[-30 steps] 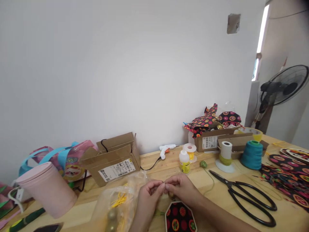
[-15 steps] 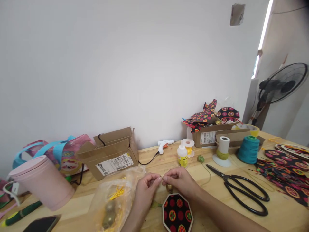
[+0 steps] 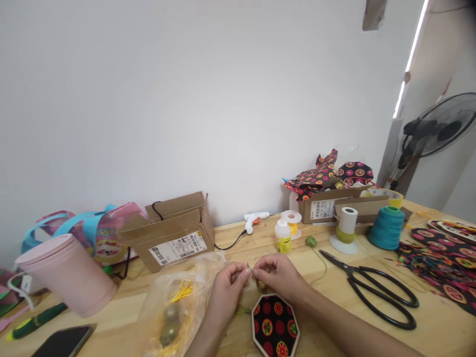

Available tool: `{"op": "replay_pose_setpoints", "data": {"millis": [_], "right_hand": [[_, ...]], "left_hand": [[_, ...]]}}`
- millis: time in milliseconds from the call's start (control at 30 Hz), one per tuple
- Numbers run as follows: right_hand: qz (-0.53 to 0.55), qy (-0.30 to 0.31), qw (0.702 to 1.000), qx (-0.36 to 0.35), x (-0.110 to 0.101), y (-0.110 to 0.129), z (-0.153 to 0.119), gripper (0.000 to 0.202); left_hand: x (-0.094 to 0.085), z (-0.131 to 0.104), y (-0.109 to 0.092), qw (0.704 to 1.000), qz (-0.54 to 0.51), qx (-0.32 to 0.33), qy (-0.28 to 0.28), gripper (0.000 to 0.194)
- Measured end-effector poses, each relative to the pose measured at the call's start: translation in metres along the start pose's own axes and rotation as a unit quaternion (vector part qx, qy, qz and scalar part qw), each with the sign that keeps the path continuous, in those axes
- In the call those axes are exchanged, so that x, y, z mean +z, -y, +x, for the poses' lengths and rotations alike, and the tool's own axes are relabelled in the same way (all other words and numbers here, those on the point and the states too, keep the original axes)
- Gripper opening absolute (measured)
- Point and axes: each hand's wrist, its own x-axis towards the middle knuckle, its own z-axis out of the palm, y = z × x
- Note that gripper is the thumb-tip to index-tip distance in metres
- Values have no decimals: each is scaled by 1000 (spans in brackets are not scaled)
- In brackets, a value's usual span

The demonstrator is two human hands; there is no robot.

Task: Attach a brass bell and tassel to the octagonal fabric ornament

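The left hand [image 3: 229, 285] and right hand [image 3: 278, 275], fingertips together a second ago, have parted slightly — a thin strand [image 3: 250, 268] now shows between them. The view has tipped down — more phone [image 3: 64, 341] shows, and the wall patch [image 3: 374, 14] is cut off on top.

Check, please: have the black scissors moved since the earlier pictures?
No, not visibly. Judged against the green thread ball, the black scissors keep their place: tip just beside it, handles pointing away to the right.
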Motion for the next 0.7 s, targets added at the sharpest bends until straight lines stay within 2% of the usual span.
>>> {"op": "replay_pose_setpoints", "data": {"millis": [267, 500, 700], "right_hand": [[8, -14, 1000, 3, -1, -2, 2, 11], [10, 15, 1000, -2, 0, 2, -1, 15], [44, 12, 999, -7, -1, -1, -1, 19]], "left_hand": [[0, 0, 2, 1000, 2, -4, 3, 22], [-1, 1, 2, 1000, -7, -2, 11, 22], [-1, 1, 2, 999, -12, -14, 28, 22]]}}
